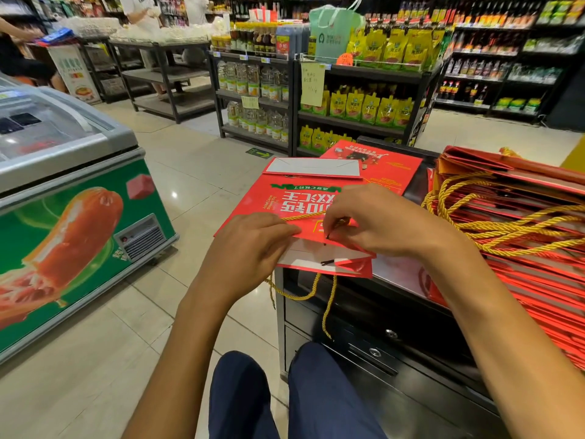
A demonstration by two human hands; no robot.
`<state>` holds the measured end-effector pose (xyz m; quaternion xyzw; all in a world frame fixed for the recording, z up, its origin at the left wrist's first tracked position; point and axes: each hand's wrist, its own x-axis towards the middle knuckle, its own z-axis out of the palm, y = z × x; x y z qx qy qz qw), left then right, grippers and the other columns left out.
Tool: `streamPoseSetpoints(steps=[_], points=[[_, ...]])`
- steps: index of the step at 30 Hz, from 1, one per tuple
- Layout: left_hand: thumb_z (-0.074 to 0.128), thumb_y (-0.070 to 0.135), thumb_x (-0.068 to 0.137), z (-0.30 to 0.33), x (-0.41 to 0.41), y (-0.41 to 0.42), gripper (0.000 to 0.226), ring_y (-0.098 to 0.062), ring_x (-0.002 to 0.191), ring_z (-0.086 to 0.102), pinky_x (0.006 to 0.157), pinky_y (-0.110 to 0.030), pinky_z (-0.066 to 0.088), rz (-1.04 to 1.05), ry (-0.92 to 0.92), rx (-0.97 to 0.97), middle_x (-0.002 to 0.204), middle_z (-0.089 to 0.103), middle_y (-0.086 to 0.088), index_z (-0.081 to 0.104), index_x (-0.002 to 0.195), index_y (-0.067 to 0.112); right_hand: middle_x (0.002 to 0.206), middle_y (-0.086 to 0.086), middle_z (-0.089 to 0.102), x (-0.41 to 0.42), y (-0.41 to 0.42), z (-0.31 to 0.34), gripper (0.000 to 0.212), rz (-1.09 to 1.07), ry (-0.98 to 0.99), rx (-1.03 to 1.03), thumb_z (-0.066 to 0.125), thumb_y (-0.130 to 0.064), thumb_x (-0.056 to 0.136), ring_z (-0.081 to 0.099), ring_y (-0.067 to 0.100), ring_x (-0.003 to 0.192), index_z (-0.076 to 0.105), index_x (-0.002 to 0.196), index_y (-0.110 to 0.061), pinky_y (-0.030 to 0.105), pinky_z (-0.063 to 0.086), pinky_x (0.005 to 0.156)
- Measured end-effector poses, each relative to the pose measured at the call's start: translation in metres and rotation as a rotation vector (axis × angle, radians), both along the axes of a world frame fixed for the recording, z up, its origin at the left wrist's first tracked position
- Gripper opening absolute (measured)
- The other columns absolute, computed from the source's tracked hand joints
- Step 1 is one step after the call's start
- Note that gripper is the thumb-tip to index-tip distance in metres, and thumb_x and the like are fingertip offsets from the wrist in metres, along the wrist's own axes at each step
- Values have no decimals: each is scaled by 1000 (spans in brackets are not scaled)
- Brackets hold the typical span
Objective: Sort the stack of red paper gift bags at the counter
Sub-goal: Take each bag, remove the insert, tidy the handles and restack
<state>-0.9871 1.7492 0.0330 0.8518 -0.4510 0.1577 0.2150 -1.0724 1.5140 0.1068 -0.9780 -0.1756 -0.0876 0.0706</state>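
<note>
**Threading the cord on the top bag**

The flat red gift bag (304, 213) lies printed side up on the near corner of the table (399, 274), its open mouth toward the person and overhanging the edge. The left hand (253, 245) presses down on the bag's near left rim, fingers curled over the paper edge. The right hand (376, 220) pinches the gold cord handle (304, 216) near a hole in the rim, fingertips drawn close together.

To do this well, I would keep the left hand pinning the rim so the paper does not slide off the table, and feed the cord's dark tip straight at the hole (a slanted push would likely crease or tear the card).

The big stack of red gift bags (522, 248) sits just to the right, its cords tangled. Another bag (380, 166) lies beyond, partly under the first.

Hard to make out: the hole itself is covered by the right fingers, the stack runs out of frame, and the cord (329, 305) hanging below the edge cannot be traced to its bag.
</note>
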Motion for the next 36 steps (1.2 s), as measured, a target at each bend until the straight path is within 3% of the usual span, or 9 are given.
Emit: streamPoseSetpoints(steps=[6, 10, 15, 17, 20, 23, 27, 31, 36], points=[[52, 36, 96, 3, 3, 0, 36, -22, 115, 66, 93, -39, 46, 24, -30, -9, 119, 74, 3, 74, 122, 24, 96, -17, 70, 1, 0, -2, 13, 13, 48, 73, 68, -28, 96, 59, 3, 91, 79, 103, -26, 30, 47, 80], [48, 37, 98, -3, 5, 2, 39, -25, 128, 59, 103, -46, 42, 80, -35, -54, 127, 71, 3, 71, 127, 25, 123, -15, 66, -10, -4, -9, 44, -49, 94, 223, 69, -49, 91, 53, 2, 115, 70, 129, -28, 25, 42, 96], [54, 39, 99, -11, 2, -2, 38, -32, 139, 44, 113, -51, 40, 150, -107, -205, 135, 62, -7, 67, 127, 16, 125, -8, 69, -10, -2, -24, 38, -100, -35, 283, 71, -18, 91, 58, 10, 117, 71, 129, -22, 34, 47, 101], [67, 27, 95, -12, -12, -6, 35, -34, 133, 45, 106, -47, 42, 215, -164, -298, 134, 59, -12, 66, 125, 10, 120, -9, 70, -9, 0, -26, 35, -135, -60, 339, 68, -15, 92, 59, 8, 113, 73, 126, -23, 31, 48, 97], [69, 22, 94, -20, -41, -17, 20, -29, 106, 55, 87, -37, 47, 245, -219, -475, 110, 65, -11, 71, 104, 5, 113, -16, 67, -8, 5, -28, 31, -157, -79, 406, 66, -18, 94, 58, 1, 108, 73, 124, -23, 22, 47, 93], [65, 26, 100, -26, -59, -33, 16, -11, 91, 61, 78, -35, 51, 181, 94, -588, 97, 70, 7, 76, 98, 14, 114, -17, 67, -5, 7, -31, 31, -175, -93, 428, 66, -20, 96, 56, -5, 108, 73, 125, -23, 13, 44, 92], [64, 43, 99, -19, -57, -51, 21, -6, 90, 63, 78, -36, 55, 225, 493, -707, 89, 70, 17, 80, 99, 29, 109, -20, 67, -5, 12, -37, 28, -152, -91, 451, 68, -24, 97, 61, -2, 106, 73, 124, -24, 20, 49, 91], [66, 41, 97, -15, -50, -59, 18, -7, 89, 66, 82, -43, 58, 278, 588, -708, 87, 73, 14, 81, 97, 30, 115, -14, 69, -4, 11, -39, 30, -160, -100, 460, 67, -22, 97, 61, 1, 109, 72, 127, -23, 25, 50, 96], [70, 28, 96, -14, -52, -59, 12, -5, 83, 67, 79, -36, 59, 280, 626, -722, 82, 74, 14, 81, 91, 25, 118, -10, 71, -4, 11, -45, 29, -155, -123, 482, 62, -20, 100, 61, -1, 109, 71, 128, -20, 15, 47, 93]])
